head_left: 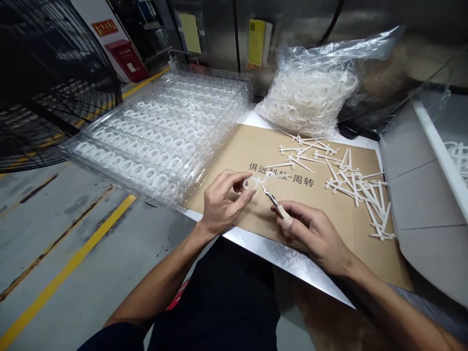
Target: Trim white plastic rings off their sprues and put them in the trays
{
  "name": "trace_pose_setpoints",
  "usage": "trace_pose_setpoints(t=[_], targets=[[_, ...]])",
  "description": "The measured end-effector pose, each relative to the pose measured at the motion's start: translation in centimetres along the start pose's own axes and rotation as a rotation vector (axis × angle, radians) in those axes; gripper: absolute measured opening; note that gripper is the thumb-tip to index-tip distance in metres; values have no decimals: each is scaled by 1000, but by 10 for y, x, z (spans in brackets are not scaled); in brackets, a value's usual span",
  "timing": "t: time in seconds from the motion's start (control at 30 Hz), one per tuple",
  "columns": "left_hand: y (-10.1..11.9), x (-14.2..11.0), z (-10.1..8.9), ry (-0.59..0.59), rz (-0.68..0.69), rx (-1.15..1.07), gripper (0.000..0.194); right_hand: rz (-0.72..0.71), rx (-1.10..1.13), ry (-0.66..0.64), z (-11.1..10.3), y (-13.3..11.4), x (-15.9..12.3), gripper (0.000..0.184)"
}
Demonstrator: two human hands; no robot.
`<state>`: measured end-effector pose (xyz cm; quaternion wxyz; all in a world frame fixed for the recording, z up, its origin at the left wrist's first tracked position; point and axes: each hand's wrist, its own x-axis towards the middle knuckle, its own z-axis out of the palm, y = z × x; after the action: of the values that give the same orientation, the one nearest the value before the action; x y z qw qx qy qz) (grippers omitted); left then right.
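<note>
The left hand (pixel 223 202) pinches a white plastic ring piece (pixel 249 183) in narrowly closed fingers (pixel 236 178), with a thin stub trailing to the right, pale and hard to make out against the card. The right hand (pixel 310 234) curls closed around small side cutters (pixel 271 197), their tips just beside the ring piece and their lower handles hidden by the fingers. A tan band near the grip could be a finger wrap or part of the handle; it is hard to tell which.

Both hands are above a kraft cardboard sheet (pixel 234 151) with printed Chinese characters, lying on a steel tabletop (pixel 285 258). Loose white plastic runners (pixel 356 190) lie in a heap on its right side. Farther back, stacked clear plastic trays (pixel 153 131) hold rows of white rings, their lower layers hard to make out, and a clear plastic bag (pixel 310 92) bulges with more white rings. A grey bin (pixel 420 195) at right is cut off by the frame.
</note>
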<state>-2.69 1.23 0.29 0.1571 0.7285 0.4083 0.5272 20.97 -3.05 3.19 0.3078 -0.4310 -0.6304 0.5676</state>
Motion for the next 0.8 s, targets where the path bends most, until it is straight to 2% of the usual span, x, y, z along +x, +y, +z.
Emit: trace_pose_setpoints(t=[0.1, 0.23, 0.4, 0.8], targets=[[-2, -11, 1, 21, -57, -98, 29, 48, 57, -26, 4, 3, -2, 34], [-5, -14, 2, 44, -61, -144, 30, 89, 75, -40, 5, 5, -2, 33], [-2, -9, 2, 34, -7, -123, 31, 101, 68, -37, 5, 4, -2, 33], [1, -7, 2, 5, 5, -106, 27, 103, 76, -21, 4, 5, -3, 34]])
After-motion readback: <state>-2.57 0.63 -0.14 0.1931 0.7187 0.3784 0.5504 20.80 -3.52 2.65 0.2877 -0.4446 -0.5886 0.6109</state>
